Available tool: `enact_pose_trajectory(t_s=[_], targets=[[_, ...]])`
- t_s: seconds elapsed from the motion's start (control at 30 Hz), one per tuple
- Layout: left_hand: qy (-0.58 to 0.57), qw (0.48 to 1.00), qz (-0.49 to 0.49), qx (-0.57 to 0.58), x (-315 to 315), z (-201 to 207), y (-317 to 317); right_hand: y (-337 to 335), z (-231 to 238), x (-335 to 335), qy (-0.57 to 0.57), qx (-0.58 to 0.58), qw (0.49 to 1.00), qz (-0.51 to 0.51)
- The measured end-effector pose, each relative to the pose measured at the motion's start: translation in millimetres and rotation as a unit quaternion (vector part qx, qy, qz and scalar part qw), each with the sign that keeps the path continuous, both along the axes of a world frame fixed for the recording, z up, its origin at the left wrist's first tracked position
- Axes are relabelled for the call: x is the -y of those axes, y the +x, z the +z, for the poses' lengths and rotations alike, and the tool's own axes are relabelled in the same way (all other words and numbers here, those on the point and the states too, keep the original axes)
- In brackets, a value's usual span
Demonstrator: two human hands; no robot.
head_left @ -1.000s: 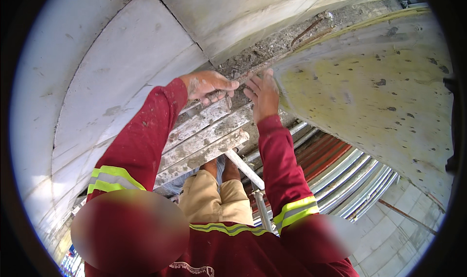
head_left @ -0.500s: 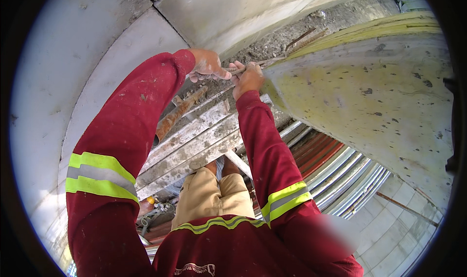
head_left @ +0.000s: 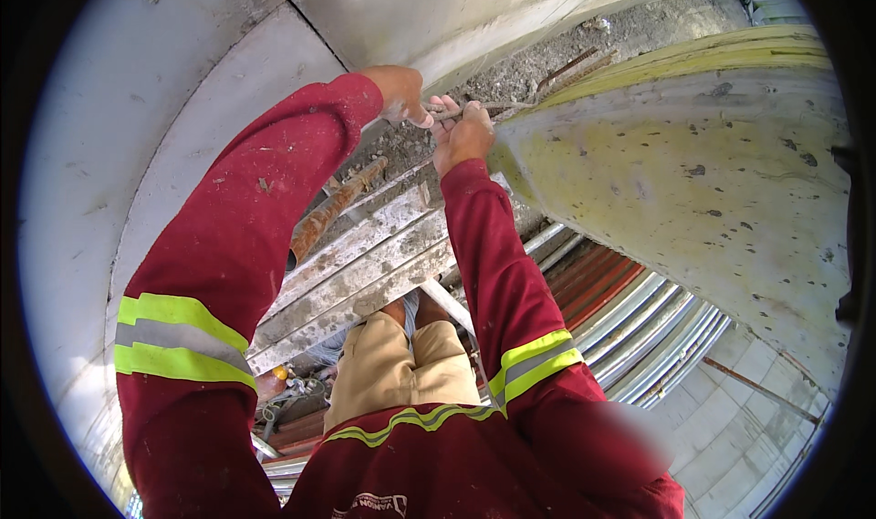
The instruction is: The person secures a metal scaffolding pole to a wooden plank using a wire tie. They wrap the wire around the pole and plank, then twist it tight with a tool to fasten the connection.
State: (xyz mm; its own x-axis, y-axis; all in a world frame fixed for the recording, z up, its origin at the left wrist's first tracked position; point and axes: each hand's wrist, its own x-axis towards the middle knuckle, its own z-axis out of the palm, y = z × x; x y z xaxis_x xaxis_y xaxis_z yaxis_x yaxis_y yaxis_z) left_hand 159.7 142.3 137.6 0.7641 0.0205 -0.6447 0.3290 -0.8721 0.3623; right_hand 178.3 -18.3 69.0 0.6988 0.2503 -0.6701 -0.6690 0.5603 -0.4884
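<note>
A thin grey-brown rope (head_left: pixel 507 106) runs from the near corner of a large yellowish, dark-spotted panel (head_left: pixel 675 163) to my two hands. My left hand (head_left: pixel 401 96) has its fingers closed at the left end of the visible stretch, mostly seen from the back. Just right of it, my right hand (head_left: pixel 464 138) is palm up, with the rope lying across its fingers and the thumb pressed over it. My fingers hide part of the rope, so I cannot tell whether it is knotted there.
Mud-spattered boards (head_left: pixel 365 264) lie below my arms, beside a rusty pipe (head_left: pixel 336 211). Pale concrete walling (head_left: pixel 228 90) rises at left and beyond. Red and silver pipes (head_left: pixel 652 323) are stacked at lower right. Rubble and a rusty bar (head_left: pixel 570 66) lie along the panel's far side.
Both hands have shifted slightly up and away from me. The left hand has turned more back-up, and the right palm has opened a little around the rope.
</note>
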Motion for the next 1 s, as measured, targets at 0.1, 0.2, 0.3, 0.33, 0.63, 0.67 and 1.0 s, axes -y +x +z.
enact_pose_trajectory(t_s=[0.1,0.2,0.3,0.33,0.63,0.67,1.0], targets=[[-0.034,0.998,0.037,-0.046,0,-10,-10,-11,-15,6,-0.032,0.014,0.999,0.033],[-0.084,0.991,0.093,-0.057,2,-48,-32,-20,-33,8,-0.064,0.02,0.997,0.049],[-0.115,0.987,0.106,-0.045,2,-71,-38,-24,-52,9,-0.076,0.033,0.995,0.048],[-0.121,0.987,0.104,-0.034,-1,-83,-43,-26,-56,5,-0.073,0.041,0.995,0.05],[-0.175,0.975,0.134,-0.016,0,-151,-61,-39,-95,7,-0.135,0.076,0.986,0.062],[-0.176,0.975,0.135,-0.024,2,-151,-58,-37,-99,8,-0.14,0.086,0.985,0.059],[0.003,0.963,0.018,0.267,16,-174,-79,-26,-89,12,-0.126,0.078,0.984,0.096]])
